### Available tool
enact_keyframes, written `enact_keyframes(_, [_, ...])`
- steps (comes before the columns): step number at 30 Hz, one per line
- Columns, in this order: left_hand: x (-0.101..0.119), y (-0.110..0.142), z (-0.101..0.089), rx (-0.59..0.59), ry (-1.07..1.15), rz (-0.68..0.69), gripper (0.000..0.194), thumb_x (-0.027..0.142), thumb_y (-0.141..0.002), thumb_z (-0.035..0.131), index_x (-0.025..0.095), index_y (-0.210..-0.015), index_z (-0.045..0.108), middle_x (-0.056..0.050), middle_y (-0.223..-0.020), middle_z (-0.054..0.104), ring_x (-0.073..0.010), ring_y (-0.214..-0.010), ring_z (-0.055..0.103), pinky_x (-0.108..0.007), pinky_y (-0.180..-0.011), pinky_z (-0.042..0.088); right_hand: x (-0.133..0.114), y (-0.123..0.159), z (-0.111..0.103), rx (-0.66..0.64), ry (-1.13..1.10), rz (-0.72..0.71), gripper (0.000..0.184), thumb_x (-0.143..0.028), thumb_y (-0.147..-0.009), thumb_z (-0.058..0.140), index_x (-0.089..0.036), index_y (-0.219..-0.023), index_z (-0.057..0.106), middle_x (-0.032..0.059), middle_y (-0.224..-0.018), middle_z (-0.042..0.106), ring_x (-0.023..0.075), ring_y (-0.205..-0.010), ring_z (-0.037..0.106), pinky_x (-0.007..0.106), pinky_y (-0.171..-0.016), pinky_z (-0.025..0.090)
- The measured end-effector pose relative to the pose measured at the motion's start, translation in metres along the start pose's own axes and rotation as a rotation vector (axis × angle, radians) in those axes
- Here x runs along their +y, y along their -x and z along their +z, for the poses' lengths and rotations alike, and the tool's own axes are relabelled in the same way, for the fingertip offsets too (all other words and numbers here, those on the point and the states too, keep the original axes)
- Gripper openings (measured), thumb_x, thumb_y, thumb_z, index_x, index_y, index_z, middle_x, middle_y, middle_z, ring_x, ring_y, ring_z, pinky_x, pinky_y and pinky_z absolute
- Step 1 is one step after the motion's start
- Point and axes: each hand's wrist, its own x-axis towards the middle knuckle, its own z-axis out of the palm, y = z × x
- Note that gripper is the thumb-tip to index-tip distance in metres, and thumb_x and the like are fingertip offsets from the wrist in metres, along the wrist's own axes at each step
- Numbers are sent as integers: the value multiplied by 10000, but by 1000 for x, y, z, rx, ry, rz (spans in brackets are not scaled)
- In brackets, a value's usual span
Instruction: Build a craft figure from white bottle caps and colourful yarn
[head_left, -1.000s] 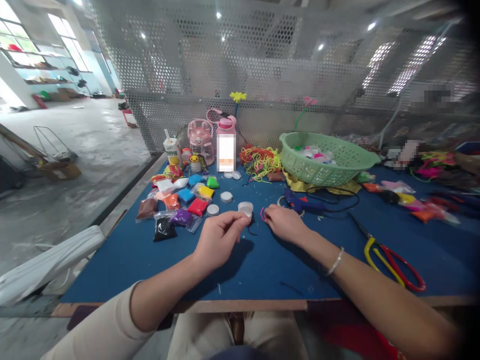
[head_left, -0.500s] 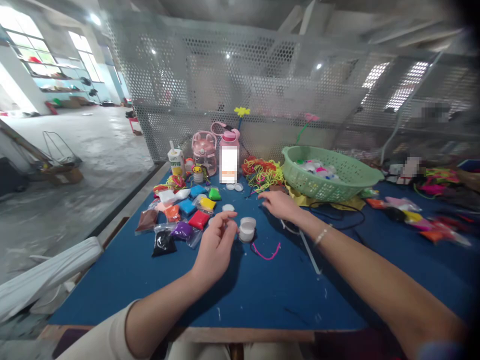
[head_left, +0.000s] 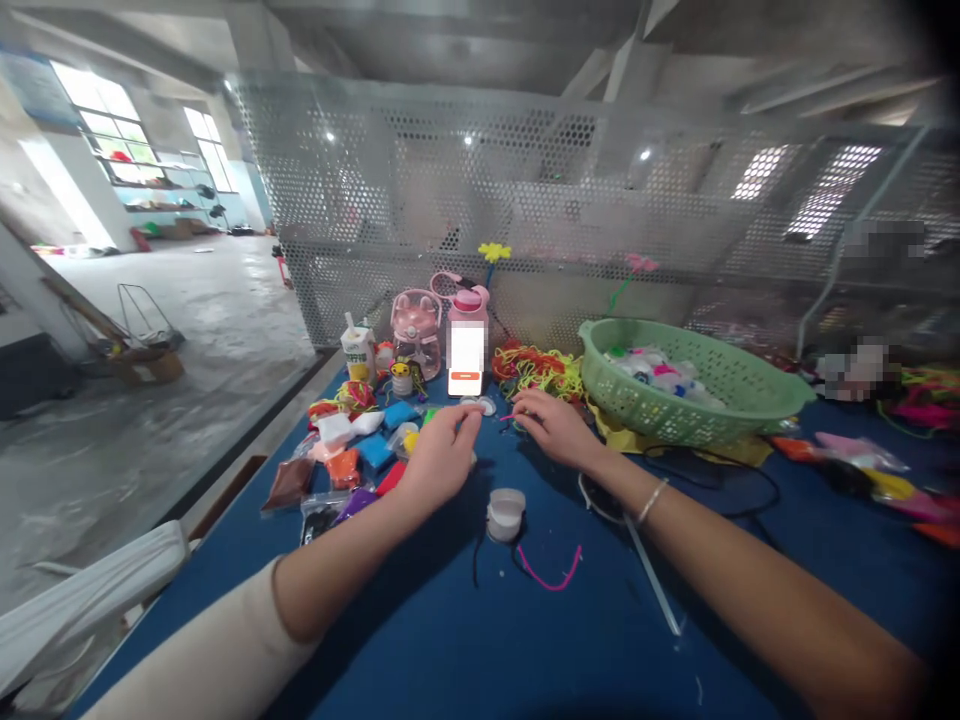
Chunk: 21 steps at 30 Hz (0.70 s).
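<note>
My left hand (head_left: 441, 455) is over the table behind the bagged clay, its fingers loosely bent, nothing visible in them, near a thin white lid (head_left: 487, 405). My right hand (head_left: 553, 428) pinches the end of a short pink cord (head_left: 508, 418) beside the tangled string. Nearer me stands a small white round container (head_left: 505, 515), its lid raised behind its rim, with dark thin strands beside it. A curved pink pipe-cleaner-like strip (head_left: 553, 587) lies to its right.
Bags of colored clay (head_left: 343, 468) lie at left. Behind are a phone with a lit screen (head_left: 466, 350), a pink bottle (head_left: 416, 325), tangled string (head_left: 540, 372) and a green basket (head_left: 690, 400). A glue gun's cable (head_left: 772, 490) and a clear stick (head_left: 654, 580) lie at right.
My left hand has let go of the white container and moved forward. My right hand has left the curved pink strip on the table and moved toward the string, where it now pinches a cord.
</note>
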Motion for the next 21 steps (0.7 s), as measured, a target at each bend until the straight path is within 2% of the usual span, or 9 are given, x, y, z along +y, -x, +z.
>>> enact_keyframes(2, [-5,-28,11,-59,-52,38,352,394,-918,420,167,-926,689,-109,-964,689,-215,-866,600,-287,-730,419,-4,5,-3,25,-53,-33,213,-263,-963,443,-194,-953,644,81,-1087,668,192,-1034,601,323,-902,448])
enact_keyframes(5, [-12,-56,30,-206,-77,33,406,461,-855,514,160,-630,668,-74,-638,653,-202,-635,575,-282,-619,387,-4,8,-5,32,-97,-40,218,-267,-964,435,-187,-957,638,61,-942,696,175,-884,628,284,-797,457])
enact_keyframes(7, [-15,-65,38,-289,-64,40,401,447,-832,548,166,-563,646,-28,-520,579,-165,-535,513,-263,-557,344,-2,8,-4,15,-112,-42,230,-269,-967,433,-184,-928,643,45,-884,694,162,-831,626,268,-762,452])
enact_keyframes(9, [-15,-67,38,-336,-34,55,353,410,-814,575,168,-568,648,4,-493,533,-139,-520,473,-247,-532,311,2,6,-1,-12,-122,-41,243,-283,-972,433,-184,-911,645,36,-879,692,151,-829,626,263,-770,452])
enact_keyframes(12, [-9,-59,25,-370,26,46,346,424,-815,567,167,-597,644,29,-487,481,-110,-495,420,-228,-498,287,14,0,7,-64,-124,-16,231,-314,-968,463,-178,-937,647,32,-926,687,149,-869,631,290,-815,475])
enact_keyframes(14, [0,-47,8,-384,72,25,388,468,-851,505,166,-649,642,38,-502,467,-91,-459,380,-218,-466,279,28,-7,14,-88,-108,37,218,-328,-946,518,-163,-1032,632,49,-1022,667,169,-913,633,350,-829,507])
enact_keyframes(17, [14,-24,-23,-389,154,-12,422,529,-871,458,170,-747,643,38,-536,477,-72,-430,348,-202,-424,253,54,-19,20,-95,-70,160,324,-333,-917,573,-159,-1189,570,85,-1177,606,208,-982,623,422,-823,536])
enact_keyframes(19, [23,-10,-42,-351,352,-77,392,537,-821,558,165,-740,652,28,-547,498,-63,-439,368,-189,-422,256,70,-25,22,-90,-46,235,341,-330,-916,574,-165,-1215,557,90,-1209,592,216,-1006,616,427,-833,535])
enact_keyframes(21, [28,0,-54,-265,518,-114,394,549,-762,633,158,-727,662,20,-542,507,-54,-433,360,-182,-410,249,80,-28,22,-85,-27,284,339,-329,-916,574,-165,-1213,559,89,-1209,592,217,-1008,616,428,-836,533])
